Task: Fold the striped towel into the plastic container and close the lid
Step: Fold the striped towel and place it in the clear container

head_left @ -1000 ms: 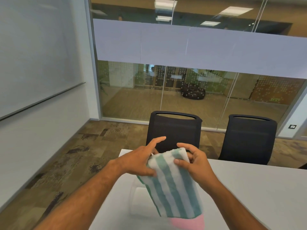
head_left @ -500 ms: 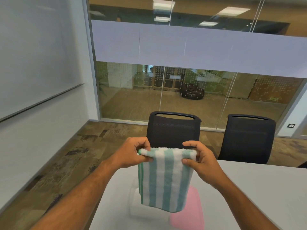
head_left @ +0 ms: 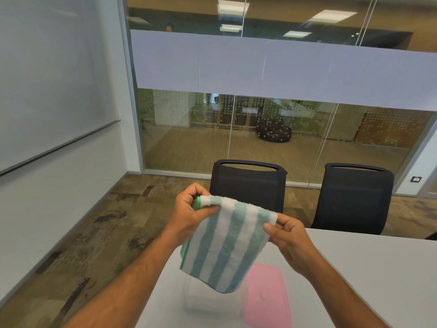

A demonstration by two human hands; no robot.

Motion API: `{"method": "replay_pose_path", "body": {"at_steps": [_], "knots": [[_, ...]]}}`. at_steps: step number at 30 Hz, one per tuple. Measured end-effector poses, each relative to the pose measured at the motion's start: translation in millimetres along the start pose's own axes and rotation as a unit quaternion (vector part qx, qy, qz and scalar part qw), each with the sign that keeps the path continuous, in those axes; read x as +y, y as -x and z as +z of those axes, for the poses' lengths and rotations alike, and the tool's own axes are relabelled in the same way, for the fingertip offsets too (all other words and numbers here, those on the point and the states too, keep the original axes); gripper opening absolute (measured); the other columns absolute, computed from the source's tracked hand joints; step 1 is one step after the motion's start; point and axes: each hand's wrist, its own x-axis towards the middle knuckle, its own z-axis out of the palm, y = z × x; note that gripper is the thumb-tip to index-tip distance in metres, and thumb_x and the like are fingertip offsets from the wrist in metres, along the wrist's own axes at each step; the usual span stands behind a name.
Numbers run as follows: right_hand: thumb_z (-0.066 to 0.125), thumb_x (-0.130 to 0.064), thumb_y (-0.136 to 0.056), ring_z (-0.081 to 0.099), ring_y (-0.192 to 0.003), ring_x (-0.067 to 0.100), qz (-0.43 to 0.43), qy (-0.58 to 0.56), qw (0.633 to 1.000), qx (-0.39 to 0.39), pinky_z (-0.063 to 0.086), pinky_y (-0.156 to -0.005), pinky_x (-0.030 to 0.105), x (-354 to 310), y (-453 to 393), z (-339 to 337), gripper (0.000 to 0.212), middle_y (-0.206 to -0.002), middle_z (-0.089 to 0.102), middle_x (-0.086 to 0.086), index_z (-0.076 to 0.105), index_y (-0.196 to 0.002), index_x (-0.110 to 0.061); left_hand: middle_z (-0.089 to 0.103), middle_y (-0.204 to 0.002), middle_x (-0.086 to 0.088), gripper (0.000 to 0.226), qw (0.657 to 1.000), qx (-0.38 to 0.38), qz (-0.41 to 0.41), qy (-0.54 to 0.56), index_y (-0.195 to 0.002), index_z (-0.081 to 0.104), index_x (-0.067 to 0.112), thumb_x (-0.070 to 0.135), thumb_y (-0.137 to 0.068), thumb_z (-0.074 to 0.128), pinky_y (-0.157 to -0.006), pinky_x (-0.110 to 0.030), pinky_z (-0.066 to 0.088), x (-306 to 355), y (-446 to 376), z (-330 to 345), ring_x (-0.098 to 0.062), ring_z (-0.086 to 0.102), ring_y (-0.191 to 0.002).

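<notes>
Both hands hold the folded striped towel (head_left: 224,242) in the air above the white tabletop (head_left: 369,263), near its left edge. The left hand (head_left: 189,209) pinches the towel's upper left corner, its fingers (head_left: 201,189) curled over the top fold and the thumb pressed on the front. The right hand (head_left: 290,242) pinches the upper right corner between thumb and fingers. The right corner is lower than the left, so the top edge slants and the green and white stripes hang at a tilt. Below the towel's lower edge, a clear plastic container (head_left: 208,297) stands open on the tabletop. A pink lid (head_left: 267,297) lies flat just beside it on the right. Two black chairs (head_left: 248,185) stand at the tabletop's far edge.
</notes>
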Motion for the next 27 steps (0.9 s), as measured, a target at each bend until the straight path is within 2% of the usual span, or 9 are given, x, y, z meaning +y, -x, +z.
{"method": "replay_pose_path", "body": {"at_steps": [2,6,11,15,17,19,22,25,27], "knots": [[0.079,-0.017,-0.077,0.069,-0.105,0.033,0.024,-0.016,0.999,-0.018,0.058,-0.085,0.039,9.3,3.1,7.2,0.038,-0.111,0.074,0.014,0.070,-0.112,-0.007,0.057,-0.075,-0.003,0.030,1.000,0.023,0.001,0.020,-0.069,0.059,0.024,0.002,-0.070,0.080,-0.061,-0.026,0.048,0.1,-0.8,3.5,-0.017,0.050,-0.070],[0.089,-0.026,-0.061,0.067,-0.110,0.035,0.077,-0.040,0.995,-0.055,0.058,-0.085,0.036,23.6,10.3,19.0,0.066,-0.118,0.070,0.018,0.065,-0.117,-0.002,0.055,-0.076,-0.004,0.031,0.997,0.079,-0.016,0.020,-0.074,0.055,0.016,-0.006,-0.076,0.077,-0.062,-0.033,0.049,1.1,-2.6,9.3,-0.020,0.051,-0.070],[0.077,-0.003,-0.075,0.065,-0.113,0.036,0.141,-0.024,0.987,-0.080,0.054,-0.094,0.045,34.0,13.9,27.4,0.044,-0.121,0.068,0.020,0.065,-0.117,0.000,0.061,-0.081,-0.004,0.032,0.991,0.112,-0.063,0.028,-0.074,0.059,0.022,-0.002,-0.076,0.079,-0.066,-0.038,0.055,0.2,-4.8,7.4,-0.020,0.059,-0.072],[0.073,-0.003,-0.075,0.065,-0.110,0.041,0.172,-0.064,0.980,-0.079,0.054,-0.091,0.047,31.5,16.8,30.9,0.043,-0.120,0.067,0.024,0.065,-0.117,0.003,0.069,-0.103,-0.008,0.037,0.974,0.141,-0.163,0.070,-0.105,0.059,0.020,0.005,-0.078,0.080,-0.066,-0.036,0.059,-2.5,-3.4,3.5,-0.022,0.070,-0.080],[0.070,-0.003,-0.075,0.065,-0.108,0.042,0.184,-0.088,0.976,-0.081,0.054,-0.090,0.049,28.9,17.1,30.4,0.045,-0.120,0.067,0.025,0.063,-0.119,0.003,0.072,-0.108,-0.010,0.043,0.957,0.124,-0.245,0.094,-0.119,0.057,0.015,0.016,-0.081,0.079,-0.066,-0.034,0.059,-4.3,-2.7,-0.5,-0.022,0.073,-0.083],[0.068,-0.002,-0.077,0.063,-0.110,0.045,0.187,-0.107,0.973,-0.087,0.053,-0.093,0.052,26.7,17.4,29.5,0.045,-0.122,0.065,0.027,0.061,-0.122,0.003,0.074,-0.113,-0.015,0.046,0.936,0.072,-0.316,0.134,-0.122,0.064,0.008,0.033,-0.085,0.074,-0.079,-0.038,0.059,-12.2,0.5,-7.3,-0.027,0.074,-0.094],[0.066,-0.001,-0.079,0.059,-0.115,0.048,0.184,-0.122,0.971,-0.087,0.050,-0.096,0.057,24.5,18.2,28.9,0.046,-0.126,0.063,0.027,0.059,-0.125,0.000,0.070,-0.123,-0.015,0.062,0.909,0.006,-0.373,0.184,-0.122,0.069,0.012,0.061,-0.084,0.061,-0.101,-0.046,0.051,-27.7,13.6,-13.0,-0.033,0.066,-0.116],[0.064,0.000,-0.081,0.059,-0.116,0.048,0.185,-0.139,0.970,-0.078,0.051,-0.095,0.057,24.2,18.5,27.2,0.044,-0.127,0.062,0.027,0.059,-0.125,-0.002,0.070,-0.124,-0.016,0.075,0.889,-0.010,-0.408,0.208,-0.122,0.070,0.014,0.073,-0.080,0.053,-0.100,-0.047,0.051,-46.2,31.2,-8.9,-0.036,0.064,-0.117],[0.063,0.002,-0.084,0.060,-0.115,0.047,0.190,-0.149,0.968,-0.062,0.053,-0.092,0.056,24.7,18.4,26.0,0.042,-0.126,0.063,0.026,0.060,-0.125,-0.003,0.068,-0.127,-0.018,0.072,0.883,-0.036,-0.408,0.227,-0.124,0.069,0.011,0.066,-0.078,0.062,-0.096,-0.045,0.052,-52.6,43.4,-4.7,-0.036,0.064,-0.117]]}}
